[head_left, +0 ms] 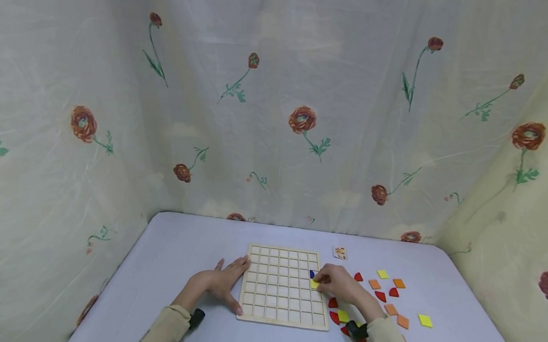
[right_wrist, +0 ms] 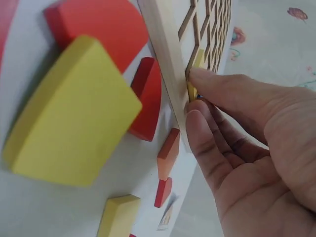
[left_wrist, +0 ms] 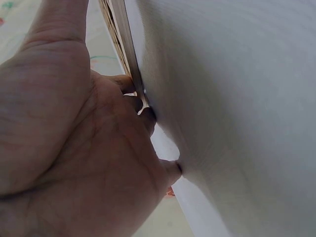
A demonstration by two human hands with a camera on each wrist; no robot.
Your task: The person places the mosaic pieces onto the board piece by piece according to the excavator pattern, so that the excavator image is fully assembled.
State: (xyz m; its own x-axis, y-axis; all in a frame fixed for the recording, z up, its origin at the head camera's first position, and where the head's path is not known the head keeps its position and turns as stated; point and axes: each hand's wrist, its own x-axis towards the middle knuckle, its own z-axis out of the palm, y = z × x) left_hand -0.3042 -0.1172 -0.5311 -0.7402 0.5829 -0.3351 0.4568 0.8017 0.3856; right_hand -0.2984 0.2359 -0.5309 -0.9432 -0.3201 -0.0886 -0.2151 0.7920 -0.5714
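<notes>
A light wooden grid board (head_left: 282, 323) lies on the table, its squares mostly white. My left hand (head_left: 225, 281) rests along the board's left side, fingers spread, thumb near the lower left corner. In the left wrist view the fingers (left_wrist: 170, 170) reach the board's edge and the white surface. Over the right-hand column, my right hand (head_left: 341, 284) pinches a yellow tile (head_left: 314, 284) between thumb and fingers, at a grid square. A dark blue piece (head_left: 311, 274) shows just above it. In the right wrist view the yellow tile (right_wrist: 199, 58) is partly hidden by the thumb.
Right of the board lie several loose pieces: red quarter-round ones (head_left: 380, 296), orange squares (head_left: 402, 321) and yellow squares (head_left: 425, 320). Some sit under the right forearm. A small picture card (head_left: 340, 253) lies beyond the board's upper right corner. Flowered curtain (head_left: 275, 141) surrounds the table.
</notes>
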